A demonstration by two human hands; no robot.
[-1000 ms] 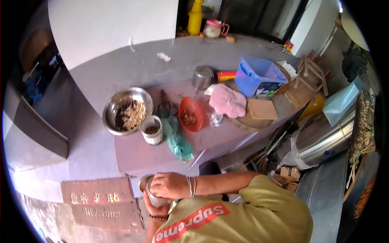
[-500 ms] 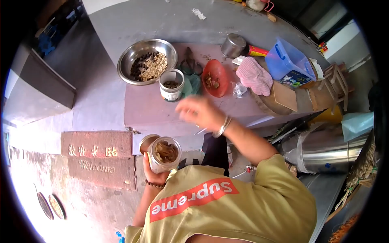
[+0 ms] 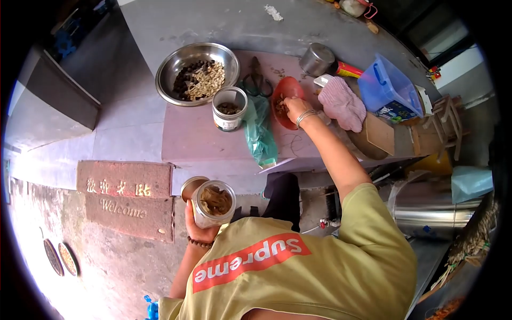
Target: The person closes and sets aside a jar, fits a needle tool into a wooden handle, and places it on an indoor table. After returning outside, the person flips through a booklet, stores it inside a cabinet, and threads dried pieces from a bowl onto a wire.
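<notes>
My left hand (image 3: 199,228) is closed around a clear plastic jar (image 3: 214,220), held near my chest. Brown dried pieces (image 3: 215,200) fill it, and a round lid (image 3: 192,186) sits beside its mouth on the left. Over the table, my right hand (image 3: 296,110) reaches down into a red plastic bowl (image 3: 289,85) with small brown scraps inside. Its fingers are bent together among the scraps; what they pinch is hidden. Left of that bowl stand an open labelled can (image 3: 228,124) with dark bits inside and a crumpled green plastic bag (image 3: 260,133).
A steel basin (image 3: 165,88) holds dark and pale dried pieces. Scissors (image 3: 257,82) lie behind the green bag. Toward the right are a metal pot (image 3: 317,60), a pink cloth (image 3: 342,105), a blue plastic bin (image 3: 385,88) and a small wooden stool (image 3: 448,120).
My right hand has moved from above the table's front edge up and right into the red bowl. The green bag now lies stretched toward the table's edge. My left hand still holds the jar.
</notes>
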